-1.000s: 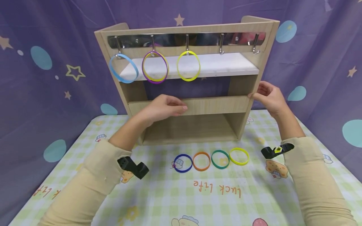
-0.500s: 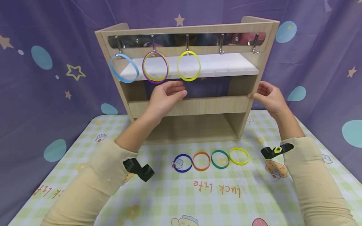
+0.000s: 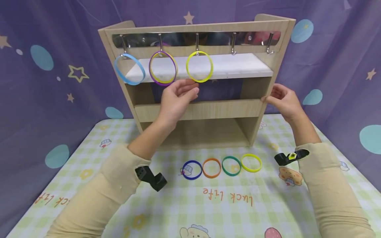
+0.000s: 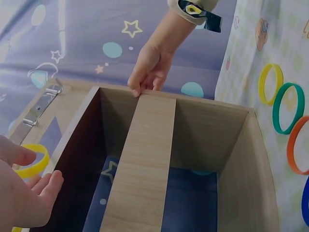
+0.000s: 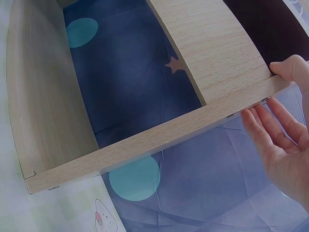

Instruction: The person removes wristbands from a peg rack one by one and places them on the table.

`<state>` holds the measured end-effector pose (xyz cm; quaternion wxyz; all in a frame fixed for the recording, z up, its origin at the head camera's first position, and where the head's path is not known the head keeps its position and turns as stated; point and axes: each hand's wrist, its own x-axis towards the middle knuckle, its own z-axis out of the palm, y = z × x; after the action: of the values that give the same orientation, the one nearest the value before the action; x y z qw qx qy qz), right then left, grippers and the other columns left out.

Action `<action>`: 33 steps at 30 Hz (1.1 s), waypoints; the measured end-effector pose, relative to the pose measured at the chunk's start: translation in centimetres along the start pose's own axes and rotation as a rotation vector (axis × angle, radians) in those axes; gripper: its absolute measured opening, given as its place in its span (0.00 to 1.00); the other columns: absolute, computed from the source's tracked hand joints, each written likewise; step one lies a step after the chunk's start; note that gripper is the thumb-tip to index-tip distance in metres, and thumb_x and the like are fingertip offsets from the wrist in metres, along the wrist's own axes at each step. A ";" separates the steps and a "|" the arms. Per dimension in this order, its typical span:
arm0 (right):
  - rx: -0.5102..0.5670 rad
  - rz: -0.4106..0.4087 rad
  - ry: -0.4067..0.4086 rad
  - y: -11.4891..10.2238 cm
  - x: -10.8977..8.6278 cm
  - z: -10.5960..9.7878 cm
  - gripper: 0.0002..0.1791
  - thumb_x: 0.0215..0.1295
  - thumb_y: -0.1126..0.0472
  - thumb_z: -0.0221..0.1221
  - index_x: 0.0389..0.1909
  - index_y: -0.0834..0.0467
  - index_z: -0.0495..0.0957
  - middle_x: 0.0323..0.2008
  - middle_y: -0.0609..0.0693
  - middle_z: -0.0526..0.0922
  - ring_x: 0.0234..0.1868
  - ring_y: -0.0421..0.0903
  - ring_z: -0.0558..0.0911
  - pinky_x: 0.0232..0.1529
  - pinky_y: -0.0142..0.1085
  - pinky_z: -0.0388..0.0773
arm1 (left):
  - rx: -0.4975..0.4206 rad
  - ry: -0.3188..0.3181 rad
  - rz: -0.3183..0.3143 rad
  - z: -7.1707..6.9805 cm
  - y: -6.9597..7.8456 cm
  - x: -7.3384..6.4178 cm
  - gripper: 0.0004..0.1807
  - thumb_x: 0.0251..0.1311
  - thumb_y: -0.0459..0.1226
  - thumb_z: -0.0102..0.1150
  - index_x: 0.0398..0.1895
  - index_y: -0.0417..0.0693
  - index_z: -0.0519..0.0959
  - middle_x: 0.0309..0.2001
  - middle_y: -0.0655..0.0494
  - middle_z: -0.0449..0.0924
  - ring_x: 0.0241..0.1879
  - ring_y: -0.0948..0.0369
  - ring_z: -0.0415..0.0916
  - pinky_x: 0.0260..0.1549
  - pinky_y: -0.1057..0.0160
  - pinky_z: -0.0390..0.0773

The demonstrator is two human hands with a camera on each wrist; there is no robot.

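Observation:
My left hand point(image 3: 177, 102) is raised just under the yellow silicone wristband point(image 3: 212, 67) on the middle hook of a small wooden shelf point(image 3: 229, 108). Its fingertips are at the band's lower edge; in the left wrist view point(image 4: 35, 170) the yellow band lies between the spread thumb and fingers, not pinched. My right hand point(image 3: 284, 100) grips the shelf's right side panel point(image 5: 159, 137), thumb at the front edge and fingers on the outer face. On the second hook hang a purple wristband point(image 3: 150, 71) and a yellow one, and on the first a light blue wristband point(image 3: 132, 83).
Blue point(image 3: 191, 178), orange point(image 3: 211, 177), green point(image 3: 231, 174) and yellow wristbands point(image 3: 251, 171) lie in a row on the checked tablecloth point(image 3: 166, 201) before the shelf. The fourth hook point(image 3: 233, 43) and fifth hook point(image 3: 270, 43) bear no band. A purple curtain point(image 3: 336, 49) hangs behind.
My left hand has risen from in front of the crossboard to the yellow wristband on the middle hook, which has shifted slightly. The right hand has kept its grip on the side panel.

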<state>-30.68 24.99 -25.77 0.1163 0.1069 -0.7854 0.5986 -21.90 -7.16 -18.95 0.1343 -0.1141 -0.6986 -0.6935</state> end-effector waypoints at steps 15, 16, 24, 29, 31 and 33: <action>0.042 -0.004 -0.006 0.0 0.0 0.0 0.19 0.58 0.68 0.63 0.48 0.49 0.75 0.32 0.31 0.79 0.37 0.30 0.77 0.36 0.16 0.76 | -0.206 0.154 0.006 1.8 0.6 0.1 0.11 0.61 0.30 0.59 0.44 0.30 0.75 0.33 0.51 0.81 0.29 0.66 0.81 0.46 0.61 0.86; 0.044 -0.005 -0.005 0.0 0.0 0.0 0.19 0.57 0.68 0.64 0.47 0.49 0.75 0.32 0.31 0.79 0.37 0.30 0.77 0.36 0.16 0.76 | -0.215 0.155 0.004 1.8 0.6 0.1 0.11 0.61 0.29 0.59 0.44 0.30 0.75 0.33 0.50 0.81 0.30 0.66 0.82 0.47 0.61 0.86; 0.078 -0.025 0.000 0.1 0.0 0.1 0.18 0.56 0.70 0.64 0.43 0.47 0.77 0.31 0.32 0.80 0.35 0.31 0.78 0.35 0.17 0.77 | -0.281 0.163 0.053 1.9 1.0 -0.4 0.11 0.61 0.28 0.59 0.45 0.28 0.76 0.33 0.49 0.83 0.30 0.66 0.83 0.45 0.62 0.87; 0.065 -0.026 0.003 0.1 0.0 0.0 0.18 0.56 0.70 0.64 0.43 0.47 0.77 0.31 0.32 0.80 0.35 0.31 0.77 0.35 0.17 0.76 | -0.312 0.172 0.117 1.5 1.7 -0.4 0.13 0.62 0.28 0.58 0.48 0.27 0.76 0.34 0.50 0.83 0.34 0.66 0.83 0.45 0.63 0.86; 0.068 -0.026 0.000 0.1 0.0 0.0 0.18 0.56 0.70 0.64 0.44 0.47 0.77 0.31 0.32 0.80 0.35 0.31 0.77 0.35 0.17 0.76 | -0.317 0.164 0.125 1.3 1.9 -0.5 0.13 0.62 0.28 0.58 0.48 0.27 0.76 0.34 0.51 0.83 0.35 0.66 0.83 0.45 0.63 0.86; 0.068 -0.027 0.000 0.1 0.0 0.0 0.18 0.56 0.70 0.64 0.44 0.46 0.77 0.31 0.32 0.80 0.35 0.31 0.77 0.35 0.17 0.76 | -0.321 0.157 0.119 1.1 2.0 -0.6 0.13 0.62 0.28 0.58 0.48 0.28 0.76 0.33 0.53 0.83 0.35 0.65 0.83 0.44 0.64 0.87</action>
<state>-30.72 24.98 -25.83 0.1206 0.1215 -0.7629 0.6234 -20.68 -6.01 -17.24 0.2096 -0.1208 -0.5583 -0.7936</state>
